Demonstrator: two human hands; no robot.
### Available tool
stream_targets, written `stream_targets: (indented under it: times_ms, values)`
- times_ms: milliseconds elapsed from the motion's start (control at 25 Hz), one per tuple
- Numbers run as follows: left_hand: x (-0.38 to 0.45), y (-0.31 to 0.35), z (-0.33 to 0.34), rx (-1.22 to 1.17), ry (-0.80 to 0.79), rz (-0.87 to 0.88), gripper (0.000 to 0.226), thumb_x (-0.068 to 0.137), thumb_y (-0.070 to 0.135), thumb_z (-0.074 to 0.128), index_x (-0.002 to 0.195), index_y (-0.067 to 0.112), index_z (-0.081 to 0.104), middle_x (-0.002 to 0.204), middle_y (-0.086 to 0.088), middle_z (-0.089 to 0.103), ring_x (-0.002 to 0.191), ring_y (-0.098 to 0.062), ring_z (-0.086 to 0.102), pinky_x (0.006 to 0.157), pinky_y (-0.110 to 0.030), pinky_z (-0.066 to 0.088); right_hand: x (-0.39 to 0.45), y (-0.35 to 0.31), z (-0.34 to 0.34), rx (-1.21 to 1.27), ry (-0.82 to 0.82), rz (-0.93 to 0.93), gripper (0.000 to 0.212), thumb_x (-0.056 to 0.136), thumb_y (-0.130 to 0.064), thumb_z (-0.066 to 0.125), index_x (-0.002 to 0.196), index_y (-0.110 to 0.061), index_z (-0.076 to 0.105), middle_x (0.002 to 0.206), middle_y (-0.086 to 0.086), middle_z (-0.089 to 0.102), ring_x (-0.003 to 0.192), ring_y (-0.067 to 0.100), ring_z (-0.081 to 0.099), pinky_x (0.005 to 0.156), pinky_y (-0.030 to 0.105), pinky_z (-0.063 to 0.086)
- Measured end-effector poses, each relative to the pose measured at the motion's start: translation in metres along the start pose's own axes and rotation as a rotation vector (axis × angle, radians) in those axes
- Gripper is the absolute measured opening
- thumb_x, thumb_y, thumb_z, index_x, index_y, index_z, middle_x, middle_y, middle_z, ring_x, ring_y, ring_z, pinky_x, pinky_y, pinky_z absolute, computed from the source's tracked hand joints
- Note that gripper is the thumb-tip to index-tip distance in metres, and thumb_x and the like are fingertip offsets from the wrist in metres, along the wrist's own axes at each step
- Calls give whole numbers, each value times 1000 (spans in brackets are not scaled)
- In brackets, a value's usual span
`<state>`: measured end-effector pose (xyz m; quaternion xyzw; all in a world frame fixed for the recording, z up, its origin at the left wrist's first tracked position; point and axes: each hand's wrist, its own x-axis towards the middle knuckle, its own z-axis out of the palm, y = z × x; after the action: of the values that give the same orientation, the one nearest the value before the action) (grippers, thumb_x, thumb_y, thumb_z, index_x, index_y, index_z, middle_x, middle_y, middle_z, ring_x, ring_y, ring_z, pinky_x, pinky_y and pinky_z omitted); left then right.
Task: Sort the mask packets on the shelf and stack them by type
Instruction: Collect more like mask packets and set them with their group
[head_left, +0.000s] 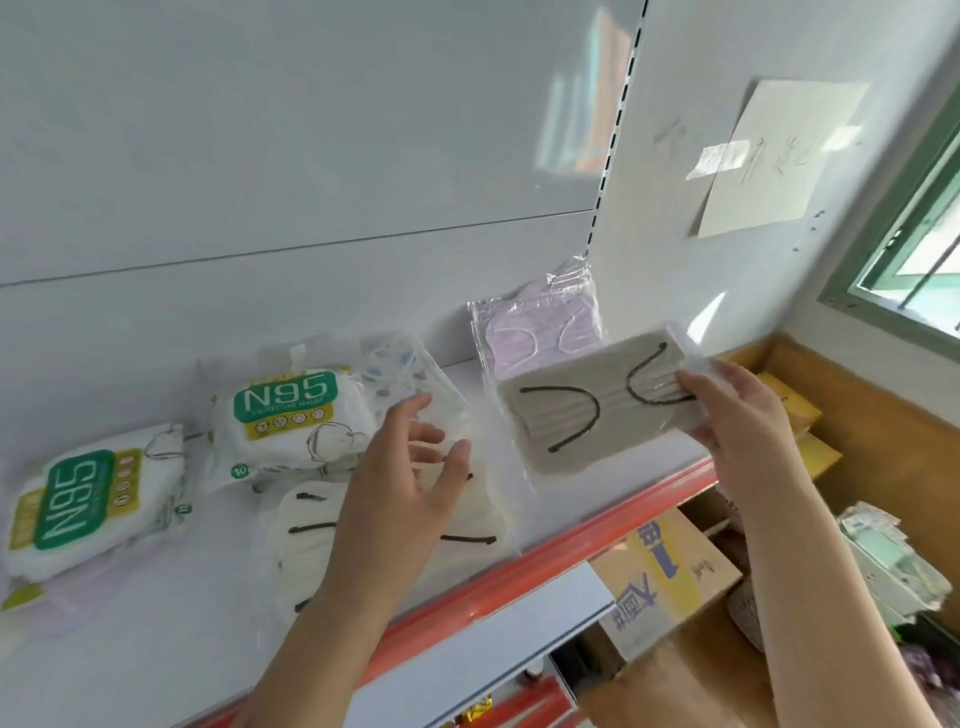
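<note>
- Head view, step in hand: one packet is lifted out for sorting. The right hand (737, 410) holds a grey mask packet (597, 410) by its right end, above the right part of the shelf (571, 525), just in front of a pink mask packet (540, 332) leaning on the back panel
- Remaining stock: two N95 packets (78, 499) (291, 415) lie at the left; a printed-pattern packet (410, 374) sits behind the left hand (410, 478); a cream mask packet (311, 525) with dark ear loops lies flat beneath that hand. Sorting appears at an early stage, the types lying mixed
- Next move, by judgement: the grey packet needs a spot of its own; no second packet of its shade is visible, so a bare part of the shelf should be chosen. The film wrapper looks slippery and limp, so a one-end hold may let it sag
- Right hand pose: forearm rising from lower right, thumb on the packet's upper face, fingers curled under, pinching it
- Left hand pose: forearm from bottom centre, palm down, fingers spread and relaxed, hovering over the cream packet; contact cannot be confirmed
</note>
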<state>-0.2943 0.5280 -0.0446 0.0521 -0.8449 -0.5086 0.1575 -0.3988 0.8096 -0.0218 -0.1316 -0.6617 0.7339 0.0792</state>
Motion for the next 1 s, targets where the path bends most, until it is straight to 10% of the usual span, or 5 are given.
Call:
stream_targets:
  times_ms: [200,360,560,760,1000]
  values:
    - [-15,-44,8,652,-111,201,44,90,49,44,123,27,64,114,10,59,109,-16,54,93,-38,49,31,32,-1,-665,-103,-61,46,91,-29,68,134,-21,54,118,7,63,96,22,61,78,33,49]
    - [-13,-24,8,688,-86,246,37,91,45,48,116,27,68,108,12,60,99,-15,60,87,-34,51,49,23,4,-1064,-231,-231,62,91,-48,65,141,-14,51,135,9,58,121,29,55,96,40,44]
    - [54,49,37,51,42,22,23,96,23,56,117,26,64,105,16,65,97,2,61,86,-15,48,144,3,48,-903,-273,-261,86,86,-49,70,153,-12,30,152,12,42,136,30,44,112,43,37]
    - [172,36,121,27,29,-549,49,95,18,55,137,-1,40,142,-20,45,124,-36,54,92,-33,44,214,27,81,-558,-500,-13,110,78,-34,83,158,-18,9,154,10,39,138,26,42,116,42,33]
    - [195,-7,131,-84,83,-562,54,81,28,65,127,0,58,127,-17,65,113,-31,64,90,-31,51,218,37,78,-554,-424,-126,24,87,-27,75,99,-9,65,81,2,62,69,17,57,56,21,47]
